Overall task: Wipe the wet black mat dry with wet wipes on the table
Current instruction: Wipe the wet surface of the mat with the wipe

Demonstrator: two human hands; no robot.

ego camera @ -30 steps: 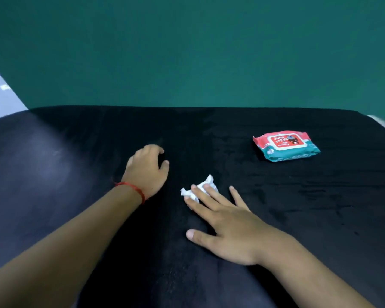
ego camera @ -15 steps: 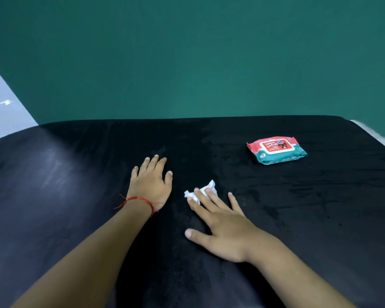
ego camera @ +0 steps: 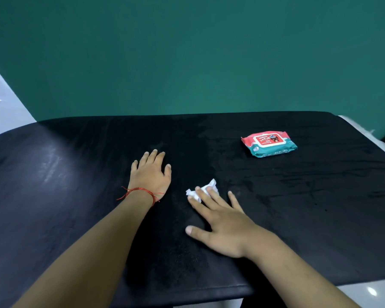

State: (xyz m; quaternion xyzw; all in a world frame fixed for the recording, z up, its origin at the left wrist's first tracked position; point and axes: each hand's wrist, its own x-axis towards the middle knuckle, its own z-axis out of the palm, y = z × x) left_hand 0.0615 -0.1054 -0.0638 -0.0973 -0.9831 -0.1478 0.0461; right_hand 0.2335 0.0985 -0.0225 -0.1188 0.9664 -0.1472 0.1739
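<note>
The black mat (ego camera: 298, 207) covers the whole tabletop, with darker damp patches on its right half. A crumpled white wipe (ego camera: 210, 188) lies near the middle. My right hand (ego camera: 220, 221) lies flat with straight spread fingers, the fingertips pressing on the wipe. My left hand (ego camera: 150, 174), a red thread round its wrist, rests palm down on the mat to the left of the wipe, fingers straight. A red and teal pack of wet wipes (ego camera: 269, 143) lies at the back right.
A green wall (ego camera: 187, 52) rises behind the table. The mat's near edge (ego camera: 187, 287) runs under my forearms. Pale floor (ego camera: 5, 107) shows at the far left, and the table's right edge (ego camera: 378, 143) is light.
My left hand has uncurled from a loose fist to lie flat with straight fingers. The view has tilted up slightly. My right hand stays on the wipe.
</note>
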